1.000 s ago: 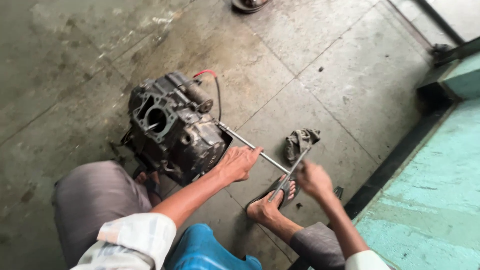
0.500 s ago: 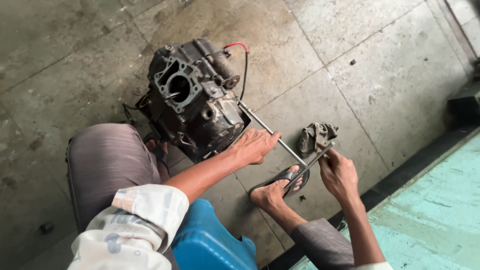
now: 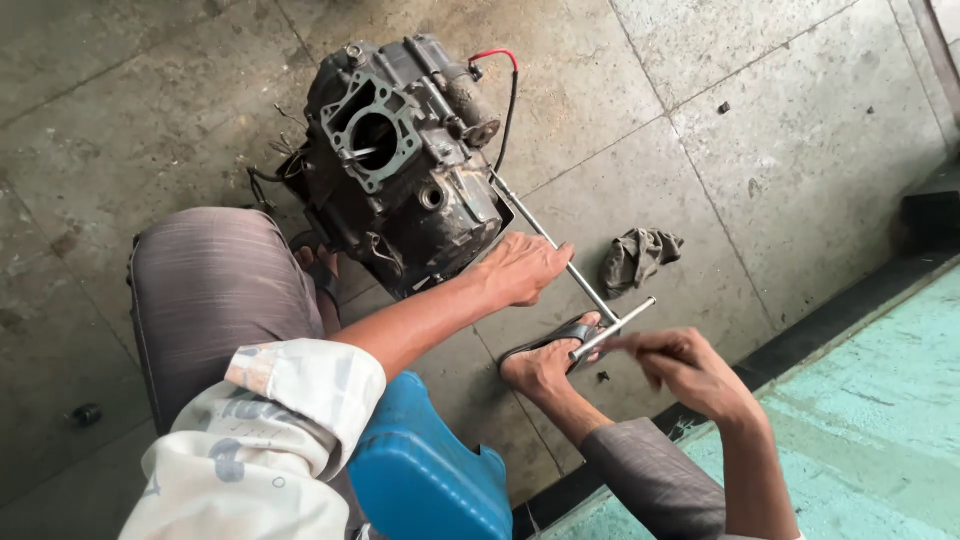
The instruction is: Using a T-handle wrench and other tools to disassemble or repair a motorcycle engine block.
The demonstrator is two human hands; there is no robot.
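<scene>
No packages, labels, signs or screens are in view.

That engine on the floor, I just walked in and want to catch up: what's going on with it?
A person sits on a blue stool over a grimy engine on the concrete floor. Their left hand rests against the engine's side, by a long metal T-handled wrench that runs into it. Their right hand grips the wrench's crossbar near their sandalled foot. A crumpled rag lies beside it.

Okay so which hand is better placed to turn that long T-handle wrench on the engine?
Probably the right hand: its fingers already touch the crossbar of the T-handle wrench. The left hand rests flat against the engine block, bracing it.
</scene>
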